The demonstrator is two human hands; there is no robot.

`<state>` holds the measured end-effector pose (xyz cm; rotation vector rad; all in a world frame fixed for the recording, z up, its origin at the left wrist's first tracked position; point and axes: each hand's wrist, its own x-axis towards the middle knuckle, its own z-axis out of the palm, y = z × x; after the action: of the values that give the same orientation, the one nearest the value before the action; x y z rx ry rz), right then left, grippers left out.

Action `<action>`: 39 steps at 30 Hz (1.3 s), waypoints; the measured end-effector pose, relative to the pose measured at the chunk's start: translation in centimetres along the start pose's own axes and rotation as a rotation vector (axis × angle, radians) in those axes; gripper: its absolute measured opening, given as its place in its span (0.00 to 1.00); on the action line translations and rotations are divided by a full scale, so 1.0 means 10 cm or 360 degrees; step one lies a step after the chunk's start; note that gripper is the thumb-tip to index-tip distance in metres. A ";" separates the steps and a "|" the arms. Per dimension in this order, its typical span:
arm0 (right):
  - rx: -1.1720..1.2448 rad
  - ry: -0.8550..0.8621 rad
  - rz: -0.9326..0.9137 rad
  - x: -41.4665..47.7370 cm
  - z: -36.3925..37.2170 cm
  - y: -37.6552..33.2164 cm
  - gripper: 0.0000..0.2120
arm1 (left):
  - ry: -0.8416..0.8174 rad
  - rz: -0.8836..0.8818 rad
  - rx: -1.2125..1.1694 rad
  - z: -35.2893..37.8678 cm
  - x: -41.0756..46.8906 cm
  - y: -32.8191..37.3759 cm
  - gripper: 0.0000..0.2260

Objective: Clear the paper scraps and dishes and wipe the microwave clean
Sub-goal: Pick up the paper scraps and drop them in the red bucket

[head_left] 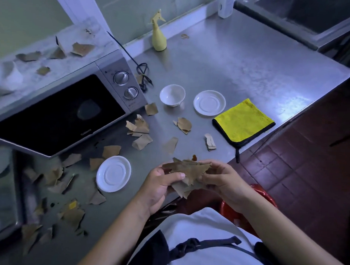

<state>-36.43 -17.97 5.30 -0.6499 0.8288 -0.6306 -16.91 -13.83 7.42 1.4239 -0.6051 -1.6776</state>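
Paper scraps [188,170], brown, torn and jagged-edged, sit bunched between both hands at the counter's near edge. The left hand [158,189] curls beneath the wad, its thumb pressing down on top. The right hand [224,183] pinches the other end with curled fingers [216,169]. The wad's long axis runs from one hand across to the other. A glossy red bag [267,197] shows below and just behind the right fingers, so that hand seems the nearer one for dropping. More loose scraps [139,126] lie flat on the dull steel counter [232,61], beyond and left of the fingers. They surround 1 round white saucer [113,173] before the microwave [57,112].
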 end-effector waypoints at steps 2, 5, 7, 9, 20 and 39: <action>-0.0037 -0.0164 0.0090 0.13 0.12 -0.01 0.13 | 0.0126 0.0070 -0.0067 -0.17 -0.07 0.01 0.14; -0.0165 0.0018 0.0154 0.48 0.22 -0.02 0.08 | 0.0414 0.0093 -0.0163 -0.44 -0.19 0.02 0.11; -0.0641 0.0379 0.0075 0.82 0.20 0.00 0.05 | 0.0548 0.0078 -0.0180 -0.60 -0.28 0.01 0.09; -0.1302 0.0564 0.0002 1.16 0.19 0.01 0.05 | 0.0604 0.0070 -0.0215 -0.72 -0.35 -0.01 0.10; -0.2626 0.0581 0.0159 2.22 0.43 0.20 0.18 | 0.0932 0.0265 -0.0089 -1.02 -0.51 -0.14 0.13; -0.0900 0.0398 -0.0074 0.85 0.75 -0.28 0.16 | 0.0494 0.0128 -0.0065 -1.29 0.02 -0.10 0.15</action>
<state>-26.60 -23.88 7.33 -1.1191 1.2466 -0.5242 -4.84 -11.55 3.39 1.5692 -0.4443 -1.3625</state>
